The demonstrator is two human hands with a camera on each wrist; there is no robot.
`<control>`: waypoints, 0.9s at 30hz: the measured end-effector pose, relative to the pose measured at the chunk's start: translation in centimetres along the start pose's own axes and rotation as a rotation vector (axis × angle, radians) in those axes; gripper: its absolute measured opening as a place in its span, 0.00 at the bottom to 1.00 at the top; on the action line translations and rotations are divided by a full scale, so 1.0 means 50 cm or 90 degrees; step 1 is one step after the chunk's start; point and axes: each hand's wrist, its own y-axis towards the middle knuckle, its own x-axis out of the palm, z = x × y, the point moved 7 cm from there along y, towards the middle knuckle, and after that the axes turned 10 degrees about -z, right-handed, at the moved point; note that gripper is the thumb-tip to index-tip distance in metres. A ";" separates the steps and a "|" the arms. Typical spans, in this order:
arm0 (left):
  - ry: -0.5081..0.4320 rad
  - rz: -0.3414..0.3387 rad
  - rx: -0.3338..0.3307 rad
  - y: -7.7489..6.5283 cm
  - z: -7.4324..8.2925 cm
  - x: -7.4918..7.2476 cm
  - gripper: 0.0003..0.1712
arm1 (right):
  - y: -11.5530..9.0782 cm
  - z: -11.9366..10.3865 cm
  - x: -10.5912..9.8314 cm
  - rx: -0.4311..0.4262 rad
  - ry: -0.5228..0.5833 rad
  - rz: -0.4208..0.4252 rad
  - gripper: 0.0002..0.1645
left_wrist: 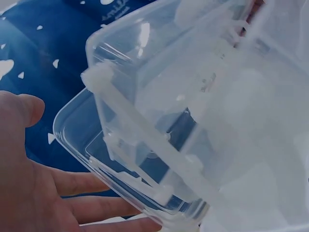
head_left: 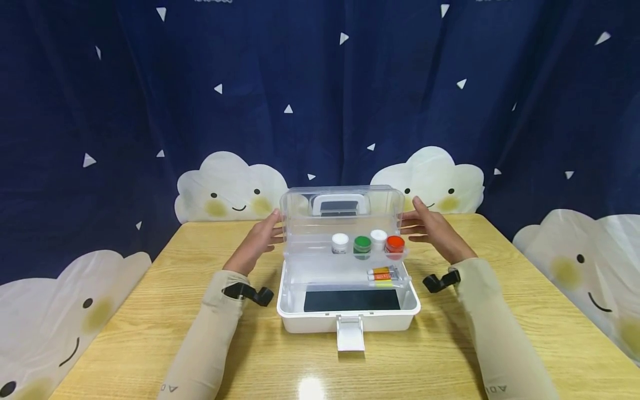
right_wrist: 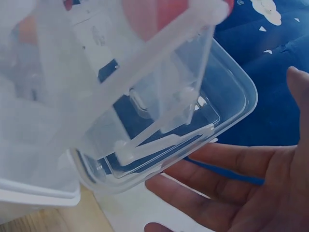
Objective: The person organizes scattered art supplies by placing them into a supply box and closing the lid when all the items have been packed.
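A white storage box (head_left: 320,322) stands at the middle of the table, its clear lid (head_left: 345,222) raised at the back and its fold-out trays lifted. The upper tray holds two white-lidded jars (head_left: 340,241), a green paint jar (head_left: 362,245) and a red one (head_left: 395,244). Small paint tubes (head_left: 382,276) lie in the lower tray. My left hand (head_left: 258,242), fingers extended, is at the lid's left side; its fingertips meet the lid edge in the left wrist view. On the other side, my right hand (head_left: 436,230) has its straight fingers against or just behind the lid.
The box's front latch (head_left: 350,333) hangs down. A dark flat panel (head_left: 351,300) shows in the base. The wooden table (head_left: 165,300) ends at a navy curtain (head_left: 320,83) with white clouds. Black wrist cameras (head_left: 263,296) are on both sleeves.
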 end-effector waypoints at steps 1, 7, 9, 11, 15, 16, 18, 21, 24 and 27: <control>-0.002 0.001 -0.002 -0.002 0.002 0.000 0.45 | -0.001 -0.003 0.000 0.002 0.002 -0.004 0.53; -0.005 0.015 -0.014 -0.016 0.016 0.000 0.51 | -0.010 -0.018 0.001 0.018 -0.022 -0.004 0.52; 0.007 0.025 -0.018 -0.021 0.022 0.001 0.53 | -0.013 -0.023 0.001 0.023 -0.036 0.000 0.53; 0.025 0.038 -0.021 -0.025 0.028 0.002 0.53 | -0.016 -0.028 0.001 0.029 -0.050 0.003 0.54; 0.057 0.061 -0.026 -0.033 0.038 0.005 0.53 | -0.022 -0.037 0.004 0.046 -0.070 0.004 0.54; 0.061 0.066 -0.027 -0.035 0.040 0.006 0.53 | -0.024 -0.040 0.005 0.049 -0.074 0.003 0.54; 0.067 0.077 -0.030 -0.039 0.043 0.006 0.52 | -0.029 -0.045 0.008 0.057 -0.080 -0.001 0.53; 0.076 0.089 -0.035 -0.044 0.048 0.007 0.53 | -0.037 -0.055 0.012 0.063 -0.095 -0.012 0.53; 0.083 0.095 -0.041 -0.047 0.050 0.007 0.54 | -0.042 -0.060 0.014 0.072 -0.107 -0.023 0.53; 0.090 0.099 -0.048 -0.051 0.055 0.007 0.55 | -0.044 -0.063 0.013 0.080 -0.111 -0.028 0.53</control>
